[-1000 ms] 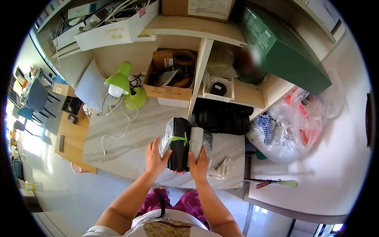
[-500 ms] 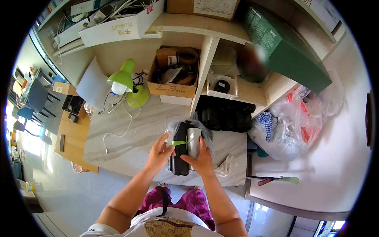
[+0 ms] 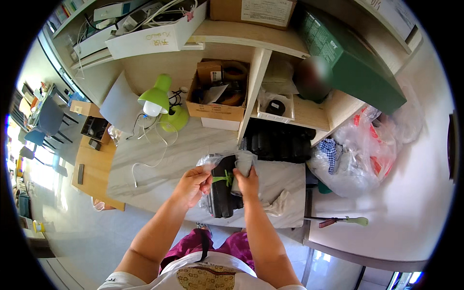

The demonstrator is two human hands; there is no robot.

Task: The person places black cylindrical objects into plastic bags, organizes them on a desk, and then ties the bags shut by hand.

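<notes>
A black bundle [image 3: 222, 200], long and ridged, lies on the marbled tabletop near its front edge. A bright green tie [image 3: 224, 178] goes around its middle, with loose ends sticking up. Clear plastic film [image 3: 211, 159] shows around and under the bundle. My left hand [image 3: 192, 184] is pinched closed at the bundle's left side, beside the tie; what its fingertips hold is too small to make out. On the right side, my right hand [image 3: 248, 183] wraps around a grey cylinder-like piece [image 3: 243, 167], which leans against the bundle. The palm hides part of that piece.
A crumpled white cloth [image 3: 278, 203] lies right of the bundle. Behind stand a green desk lamp [image 3: 157, 96] with a white cable [image 3: 162, 154] and an open cardboard box [image 3: 216, 112]. Black packs [image 3: 280, 142] fill the low shelf; plastic bags [image 3: 357, 154] sit at right.
My left fingers have closed into a pinch beside the tie. My right hand now wraps the grey piece, which is tilted more. The tie's loose ends now stand up.
</notes>
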